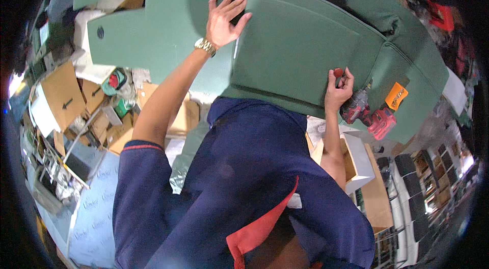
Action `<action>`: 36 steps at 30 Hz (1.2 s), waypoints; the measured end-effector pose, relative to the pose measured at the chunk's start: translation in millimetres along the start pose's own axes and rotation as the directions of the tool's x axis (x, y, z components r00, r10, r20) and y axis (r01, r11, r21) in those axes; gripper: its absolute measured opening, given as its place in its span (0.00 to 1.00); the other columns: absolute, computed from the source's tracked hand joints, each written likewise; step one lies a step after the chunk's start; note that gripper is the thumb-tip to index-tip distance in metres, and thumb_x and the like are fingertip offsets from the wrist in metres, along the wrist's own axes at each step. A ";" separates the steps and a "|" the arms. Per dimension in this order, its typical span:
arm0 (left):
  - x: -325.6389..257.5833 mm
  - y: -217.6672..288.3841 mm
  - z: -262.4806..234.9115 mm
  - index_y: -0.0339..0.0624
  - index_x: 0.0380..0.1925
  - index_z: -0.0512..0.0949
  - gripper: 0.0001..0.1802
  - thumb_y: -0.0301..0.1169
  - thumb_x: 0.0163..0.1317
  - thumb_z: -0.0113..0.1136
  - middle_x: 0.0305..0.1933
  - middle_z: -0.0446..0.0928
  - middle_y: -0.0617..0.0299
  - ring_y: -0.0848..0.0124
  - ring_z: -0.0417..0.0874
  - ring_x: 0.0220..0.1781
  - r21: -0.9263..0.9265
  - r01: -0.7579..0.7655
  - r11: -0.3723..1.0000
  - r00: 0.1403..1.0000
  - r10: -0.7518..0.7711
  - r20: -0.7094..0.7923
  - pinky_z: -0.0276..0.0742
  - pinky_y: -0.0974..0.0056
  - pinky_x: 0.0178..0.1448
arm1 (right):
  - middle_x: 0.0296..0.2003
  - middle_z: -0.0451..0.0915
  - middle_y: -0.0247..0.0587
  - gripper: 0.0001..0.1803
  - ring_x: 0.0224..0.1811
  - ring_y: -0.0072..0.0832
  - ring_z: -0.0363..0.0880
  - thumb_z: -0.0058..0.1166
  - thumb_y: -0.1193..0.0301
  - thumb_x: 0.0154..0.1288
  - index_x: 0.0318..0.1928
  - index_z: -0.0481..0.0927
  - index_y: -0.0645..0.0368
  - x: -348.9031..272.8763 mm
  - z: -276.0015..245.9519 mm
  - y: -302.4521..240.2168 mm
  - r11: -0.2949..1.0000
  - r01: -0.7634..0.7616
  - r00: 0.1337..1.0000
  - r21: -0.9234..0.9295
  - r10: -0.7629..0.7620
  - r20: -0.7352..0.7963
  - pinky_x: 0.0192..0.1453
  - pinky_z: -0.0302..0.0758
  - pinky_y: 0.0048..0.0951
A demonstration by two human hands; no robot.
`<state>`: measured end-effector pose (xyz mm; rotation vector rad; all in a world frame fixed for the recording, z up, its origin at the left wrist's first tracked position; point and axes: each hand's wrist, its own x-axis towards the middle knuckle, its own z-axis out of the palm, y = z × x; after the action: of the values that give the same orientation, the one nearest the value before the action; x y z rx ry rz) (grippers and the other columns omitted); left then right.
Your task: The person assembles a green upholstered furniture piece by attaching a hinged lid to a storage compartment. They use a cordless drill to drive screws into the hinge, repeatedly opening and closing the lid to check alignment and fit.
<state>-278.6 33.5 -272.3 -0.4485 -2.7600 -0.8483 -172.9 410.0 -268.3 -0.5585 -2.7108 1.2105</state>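
Note:
A large green leather-like padded panel (pixel 300 45) lies in front of me, with seams and a raised edge behind it. My left hand (pixel 225 20) rests on its far part, fingers spread, holding nothing. Nearer the right side, my right hand (pixel 340 90) pinches a small reddish-brown disc (pixel 338 73) between thumb and fingers, just over the green surface. Beside that hand lies a red and black cordless drill (pixel 368 115). An orange packet (pixel 396 97) with small dark pieces showing on it sits just beyond the drill.
A dark round spot (pixel 100 32) marks the panel's left end. Cardboard boxes (pixel 63 97) and scattered materials crowd the left side. To my right stand an open white box (pixel 358 162) and racks holding dark items (pixel 407 182). A red object (pixel 441 15) lies at far right.

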 end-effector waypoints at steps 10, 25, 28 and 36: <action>-0.1 2.2 0.5 0.39 0.43 0.82 0.17 0.41 0.66 0.56 0.65 0.75 0.52 0.54 0.65 0.74 -0.087 0.013 0.996 0.998 -0.018 -0.063 0.47 0.40 0.76 | 0.35 0.78 0.36 0.22 0.31 0.18 0.68 0.68 0.74 0.60 0.52 0.74 0.67 10.2 0.1 0.4 0.986 0.031 0.997 0.163 -0.043 0.068 0.34 0.65 0.20; -9.7 18.5 -4.1 0.39 0.41 0.81 0.15 0.40 0.64 0.60 0.62 0.76 0.48 0.50 0.69 0.70 -0.320 0.222 0.921 0.973 -0.232 0.006 0.55 0.46 0.75 | 0.22 0.71 0.24 0.25 0.24 0.13 0.65 0.70 0.61 0.59 0.48 0.79 0.67 32.0 -7.1 7.2 0.981 0.154 0.984 -0.116 -0.142 0.107 0.29 0.63 0.18; -48.2 44.9 -10.3 0.39 0.44 0.84 0.20 0.44 0.61 0.63 0.42 0.85 0.53 0.56 0.86 0.44 0.023 0.518 0.855 0.850 -0.518 0.097 0.79 0.58 0.51 | 0.22 0.75 0.36 0.31 0.25 0.28 0.74 0.69 0.48 0.54 0.47 0.80 0.60 33.2 -6.1 2.7 0.963 0.162 0.986 -0.217 -0.151 0.069 0.33 0.72 0.34; -81.0 54.0 -17.2 0.41 0.48 0.84 0.25 0.47 0.56 0.67 0.44 0.86 0.56 0.60 0.88 0.43 -0.153 0.533 0.832 0.843 -0.506 0.183 0.81 0.57 0.51 | 0.22 0.76 0.38 0.33 0.25 0.33 0.78 0.69 0.44 0.51 0.46 0.80 0.59 37.1 -11.5 -4.4 0.963 0.175 0.981 -0.206 -0.152 0.123 0.33 0.73 0.37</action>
<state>-182.4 48.0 -254.7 0.2584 -2.9802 -1.2627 -205.5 429.3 -258.8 -0.2903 -2.9314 0.9381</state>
